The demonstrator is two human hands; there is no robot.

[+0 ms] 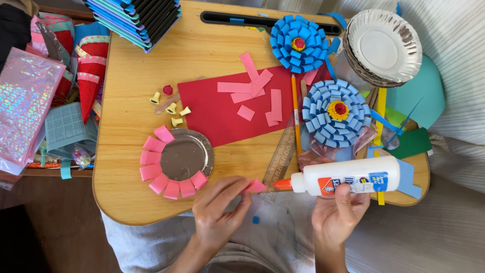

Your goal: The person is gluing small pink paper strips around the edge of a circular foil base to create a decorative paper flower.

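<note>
Head view: left hand [218, 210] pinches a folded pink paper strip [256, 186] at the lap desk's [126, 202] front edge, w/ the orange nozzle of a white glue bottle [348, 177] just beside it. Right hand [338, 215] is clamped on the bottle's underside. Silver paper plate [183, 157], part-ringed w/ pink loops, lies left of the strip; loose pink strips rest on a red sheet [217, 116] behind.

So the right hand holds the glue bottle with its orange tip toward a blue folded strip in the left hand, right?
Not quite: the head view shows the folded strip in the left hand is pink, not blue. The rest holds: the right hand grips the glue bottle, its orange tip pointing at that strip.
</note>
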